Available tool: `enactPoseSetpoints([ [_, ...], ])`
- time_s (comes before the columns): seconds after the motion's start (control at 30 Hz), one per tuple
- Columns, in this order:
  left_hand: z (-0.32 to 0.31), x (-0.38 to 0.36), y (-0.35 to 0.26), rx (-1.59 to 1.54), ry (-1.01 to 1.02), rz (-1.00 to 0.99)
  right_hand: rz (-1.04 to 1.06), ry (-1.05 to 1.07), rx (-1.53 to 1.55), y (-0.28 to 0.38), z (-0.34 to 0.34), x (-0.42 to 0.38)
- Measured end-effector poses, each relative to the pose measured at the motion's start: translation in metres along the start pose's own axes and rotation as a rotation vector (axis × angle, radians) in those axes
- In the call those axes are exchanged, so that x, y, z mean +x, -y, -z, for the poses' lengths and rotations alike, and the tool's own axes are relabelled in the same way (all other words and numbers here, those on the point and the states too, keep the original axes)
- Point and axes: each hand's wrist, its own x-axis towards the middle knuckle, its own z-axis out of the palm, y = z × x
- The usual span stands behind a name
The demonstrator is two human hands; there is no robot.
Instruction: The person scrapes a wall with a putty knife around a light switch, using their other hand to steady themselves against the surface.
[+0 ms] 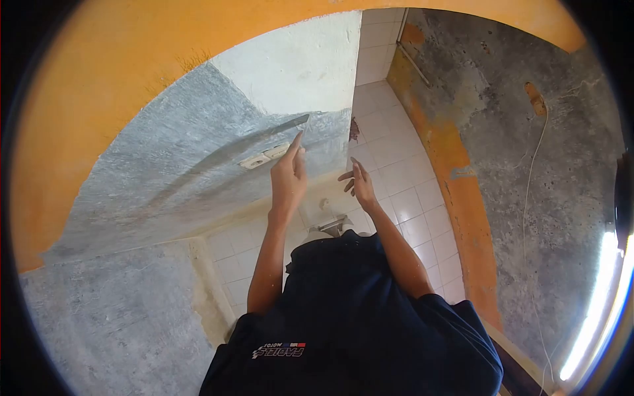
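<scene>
My left hand (288, 177) is raised against a wall coated in grey plaster (172, 165) and grips a long, thin metal blade (264, 137) that lies slanted across the plaster. My right hand (357, 185) is beside it with its fingers spread, holding nothing, its fingertips close to the wall's vertical corner edge (349, 142). A white plate (264, 156) is set in the wall just under the blade. Above the grey patch the wall is white (297, 63), then orange (119, 59). My dark shirt (356, 317) fills the lower middle.
White floor tiles (396, 165) run away along a narrow passage. On the right stands a rough grey wall (555, 165) with an orange band at its base and a thin cable hanging down. A bright light strip (594, 317) glows at the far right. My feet (330, 228) are near the wall's base.
</scene>
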Motion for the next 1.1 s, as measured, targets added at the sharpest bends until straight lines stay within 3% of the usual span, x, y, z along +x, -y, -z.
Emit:
enactPoseSetpoints([
  [0.03, 0.005, -0.001, -0.001, -0.006, 0.024, 0.049, -0.002, -0.002, 0.005, -0.001, -0.001, 0.0],
  [0.07, -0.016, 0.009, 0.012, 0.035, -0.089, -0.271, -0.005, -0.012, 0.01, -0.001, -0.001, 0.002],
  [0.1, -0.022, 0.008, 0.007, 0.033, -0.09, -0.266, -0.009, -0.021, 0.013, -0.002, 0.0, 0.002],
  [0.2, -0.014, 0.006, -0.01, 0.07, 0.07, 0.067, 0.019, -0.029, 0.024, -0.005, -0.005, 0.005],
  [0.23, -0.009, 0.005, -0.002, 0.07, 0.068, 0.066, 0.021, -0.028, 0.024, -0.007, -0.007, 0.004],
  [0.3, 0.0, 0.005, 0.01, -0.034, -0.094, -0.165, 0.015, 0.004, -0.023, -0.008, -0.007, 0.004],
  [0.43, -0.025, 0.01, -0.002, 0.103, 0.028, -0.078, 0.014, -0.028, -0.005, -0.009, -0.007, 0.001],
  [0.47, -0.024, 0.009, 0.001, 0.045, -0.029, -0.152, 0.016, -0.037, -0.001, -0.008, -0.009, 0.001],
  [0.57, 0.007, 0.006, 0.015, -0.037, -0.033, -0.129, 0.005, -0.036, -0.029, -0.007, -0.006, 0.0],
  [0.6, 0.006, 0.008, 0.004, 0.008, 0.045, -0.022, -0.028, -0.026, -0.057, -0.01, -0.006, -0.003],
  [0.7, -0.026, 0.01, -0.001, 0.087, 0.022, -0.095, 0.007, -0.078, -0.026, -0.017, 0.001, -0.001],
  [0.83, 0.004, 0.005, 0.014, 0.008, -0.064, -0.147, 0.029, -0.074, -0.017, -0.015, 0.008, 0.0],
  [0.87, 0.012, 0.005, 0.011, 0.038, 0.018, 0.006, -0.014, -0.084, -0.036, -0.017, 0.009, 0.003],
  [0.97, -0.019, 0.023, -0.008, -0.029, 0.085, -0.077, -0.07, -0.105, -0.062, -0.032, 0.013, 0.005],
  [1.0, -0.034, 0.035, -0.012, -0.02, 0.056, -0.205, -0.063, -0.115, -0.07, -0.031, 0.015, 0.007],
  [1.1, -0.039, 0.034, -0.019, -0.012, 0.095, -0.151, -0.048, -0.14, -0.071, -0.025, 0.022, 0.007],
])
